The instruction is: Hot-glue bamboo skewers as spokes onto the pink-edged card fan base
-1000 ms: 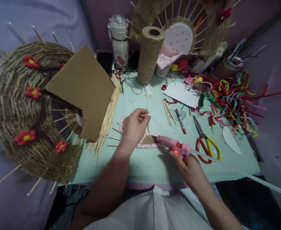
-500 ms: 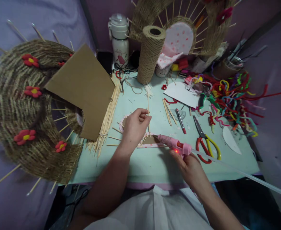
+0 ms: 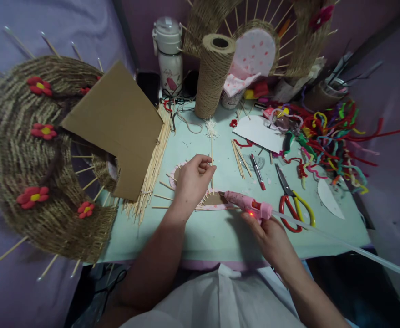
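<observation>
just inside the near edge of the pale green tabletop (image 3: 216, 239), pink-rimmed brown cardboard (image 3: 215, 200)
right hand (image 3: 270, 234) wraps pink plastic glue gun (image 3: 245, 202); left hand (image 3: 193, 177) pinches slim wooden stick (image 3: 211, 149), front-to-back, near end just left of the nozzle (image 3: 222, 194)

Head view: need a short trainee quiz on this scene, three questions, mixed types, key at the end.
1. What does the right hand hold?
A) a water bottle
B) a pink glue gun
C) a cardboard sheet
2. True or false: the scissors have one red handle and one yellow handle.
3. Fill in: the left hand holds a thin wooden ____ between thumb and finger.

Key: 1. B; 2. true; 3. stick
</observation>
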`<action>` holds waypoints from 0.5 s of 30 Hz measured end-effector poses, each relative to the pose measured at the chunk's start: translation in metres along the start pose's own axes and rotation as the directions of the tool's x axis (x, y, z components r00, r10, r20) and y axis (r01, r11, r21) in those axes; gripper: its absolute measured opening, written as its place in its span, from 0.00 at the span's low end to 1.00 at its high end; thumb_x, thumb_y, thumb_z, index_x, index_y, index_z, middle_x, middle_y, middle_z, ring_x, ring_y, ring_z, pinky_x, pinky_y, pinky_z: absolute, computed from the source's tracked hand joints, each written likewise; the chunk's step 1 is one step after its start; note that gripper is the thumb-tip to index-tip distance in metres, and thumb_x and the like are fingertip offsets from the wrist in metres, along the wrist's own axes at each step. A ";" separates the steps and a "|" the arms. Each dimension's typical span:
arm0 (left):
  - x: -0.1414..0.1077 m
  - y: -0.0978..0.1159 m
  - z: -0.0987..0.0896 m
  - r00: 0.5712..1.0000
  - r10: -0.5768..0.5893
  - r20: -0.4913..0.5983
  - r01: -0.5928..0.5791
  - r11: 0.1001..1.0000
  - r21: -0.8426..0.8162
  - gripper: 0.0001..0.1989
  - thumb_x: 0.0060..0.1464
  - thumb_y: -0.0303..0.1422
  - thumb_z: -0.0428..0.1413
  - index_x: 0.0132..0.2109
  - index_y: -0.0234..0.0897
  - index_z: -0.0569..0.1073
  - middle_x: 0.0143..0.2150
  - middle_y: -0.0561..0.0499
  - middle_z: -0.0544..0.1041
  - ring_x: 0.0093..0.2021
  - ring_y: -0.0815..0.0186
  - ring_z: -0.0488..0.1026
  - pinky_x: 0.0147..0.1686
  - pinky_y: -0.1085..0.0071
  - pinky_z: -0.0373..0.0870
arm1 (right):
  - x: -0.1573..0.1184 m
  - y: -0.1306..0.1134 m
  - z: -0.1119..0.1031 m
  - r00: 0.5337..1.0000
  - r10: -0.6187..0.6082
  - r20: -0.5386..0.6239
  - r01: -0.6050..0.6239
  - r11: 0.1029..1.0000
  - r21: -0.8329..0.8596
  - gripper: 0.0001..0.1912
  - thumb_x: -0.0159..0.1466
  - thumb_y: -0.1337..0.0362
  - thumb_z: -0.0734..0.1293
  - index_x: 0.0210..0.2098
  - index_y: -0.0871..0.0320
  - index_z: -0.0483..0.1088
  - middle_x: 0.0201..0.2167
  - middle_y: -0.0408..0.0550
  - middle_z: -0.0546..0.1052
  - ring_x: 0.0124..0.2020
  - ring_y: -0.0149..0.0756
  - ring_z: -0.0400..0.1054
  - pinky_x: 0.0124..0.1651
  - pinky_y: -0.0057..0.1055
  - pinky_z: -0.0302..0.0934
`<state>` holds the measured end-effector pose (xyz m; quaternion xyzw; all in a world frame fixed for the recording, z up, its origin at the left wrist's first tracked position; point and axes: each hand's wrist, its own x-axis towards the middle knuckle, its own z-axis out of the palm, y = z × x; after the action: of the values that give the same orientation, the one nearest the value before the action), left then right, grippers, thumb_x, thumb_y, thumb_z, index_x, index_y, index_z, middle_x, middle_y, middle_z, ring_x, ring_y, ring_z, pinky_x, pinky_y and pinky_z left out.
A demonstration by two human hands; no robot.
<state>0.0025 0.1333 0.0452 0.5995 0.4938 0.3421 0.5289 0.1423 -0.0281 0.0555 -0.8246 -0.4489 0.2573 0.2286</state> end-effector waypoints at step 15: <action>0.001 -0.003 0.001 1.000 -0.011 0.028 0.011 1.000 0.006 0.05 0.54 0.27 0.58 0.40 0.37 0.74 0.30 0.54 0.75 0.29 0.70 0.73 0.33 0.73 0.68 | 0.005 -0.001 -0.004 0.992 -0.125 0.034 0.126 0.991 -0.051 0.26 0.66 0.46 0.58 0.52 0.53 0.76 0.44 0.52 0.81 0.47 0.54 0.73 0.49 0.46 0.67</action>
<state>0.0028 0.1344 0.0424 0.6030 0.4907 0.3292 0.5359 0.1468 -0.0238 0.0577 -0.7965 -0.5099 0.2432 0.2156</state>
